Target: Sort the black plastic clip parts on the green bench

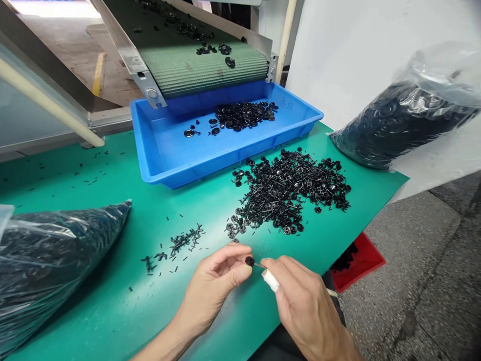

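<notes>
My left hand (220, 278) pinches a small round black plastic part (250, 261) between thumb and fingertips. My right hand (306, 298) is closed around a thin metal pick (258, 264), whose tip meets the black part. Something white (270, 281) wraps my right thumb or the pick's handle; I cannot tell which. Just beyond my hands, a large pile of black plastic parts (289, 185) covers the green tabletop (233, 346). To the left of my left hand lies a smaller scatter of black sprue pieces (184, 241).
A blue tray (176, 175) with black parts stands under the end of a green conveyor belt (210, 70). Filled plastic bags flank the table, one bag (56, 265) at left and another bag (402, 115) at right. Below the right edge sits a red bin (363, 273).
</notes>
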`<action>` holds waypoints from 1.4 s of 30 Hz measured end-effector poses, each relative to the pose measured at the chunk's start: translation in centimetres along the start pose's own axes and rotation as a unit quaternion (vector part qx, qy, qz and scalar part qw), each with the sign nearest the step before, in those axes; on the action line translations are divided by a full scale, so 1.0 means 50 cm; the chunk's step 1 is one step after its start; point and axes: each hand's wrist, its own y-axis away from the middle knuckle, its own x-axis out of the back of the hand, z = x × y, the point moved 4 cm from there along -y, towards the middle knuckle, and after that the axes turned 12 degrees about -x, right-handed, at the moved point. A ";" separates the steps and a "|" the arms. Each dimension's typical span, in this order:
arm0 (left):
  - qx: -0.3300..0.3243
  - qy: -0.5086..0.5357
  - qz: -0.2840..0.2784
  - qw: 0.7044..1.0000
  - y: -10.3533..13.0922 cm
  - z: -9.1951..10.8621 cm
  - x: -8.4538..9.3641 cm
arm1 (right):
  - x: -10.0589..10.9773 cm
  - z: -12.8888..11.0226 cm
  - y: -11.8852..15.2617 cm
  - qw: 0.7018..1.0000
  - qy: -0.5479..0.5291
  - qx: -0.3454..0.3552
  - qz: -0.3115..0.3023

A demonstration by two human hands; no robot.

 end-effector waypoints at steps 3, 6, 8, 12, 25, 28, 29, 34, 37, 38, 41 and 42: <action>0.000 -0.010 0.001 1.000 -0.001 0.002 -0.003 | -0.002 -0.004 0.000 1.000 0.012 0.008 0.012; 0.008 0.008 0.005 1.000 0.000 0.004 -0.006 | -0.006 -0.008 0.000 0.999 0.020 0.018 0.018; 0.013 0.023 0.004 1.000 0.001 0.004 -0.009 | -0.008 -0.010 -0.001 0.999 0.021 0.019 0.020; 0.006 0.028 0.003 1.000 0.000 0.007 -0.013 | -0.013 -0.012 -0.001 0.999 0.024 0.018 0.029; -0.016 0.032 0.036 0.999 0.001 0.006 -0.012 | -0.029 -0.034 -0.006 0.993 0.062 0.012 0.096; -0.010 0.003 0.028 1.000 0.002 0.008 -0.015 | -0.029 -0.017 -0.013 0.997 -0.002 -0.061 -0.045; -0.006 -0.010 0.023 1.000 0.003 0.010 -0.016 | -0.030 -0.011 -0.016 0.990 -0.026 -0.090 -0.102; 0.038 -0.109 0.027 0.993 0.015 0.023 -0.009 | -0.023 0.017 -0.036 0.972 -0.059 -0.163 -0.158; 0.045 -0.105 0.053 0.992 0.025 0.025 0.006 | -0.019 0.028 -0.055 0.981 -0.012 -0.161 -0.106; 0.045 -0.088 0.057 0.993 0.027 0.024 0.010 | -0.022 0.028 -0.060 0.984 -0.003 -0.149 -0.103; 0.037 -0.026 0.078 0.996 0.032 0.016 0.021 | -0.036 0.013 -0.077 0.991 0.001 -0.099 -0.091; 0.032 -0.009 0.089 0.995 0.033 0.015 0.024 | -0.043 0.005 -0.082 0.993 0.003 -0.086 -0.084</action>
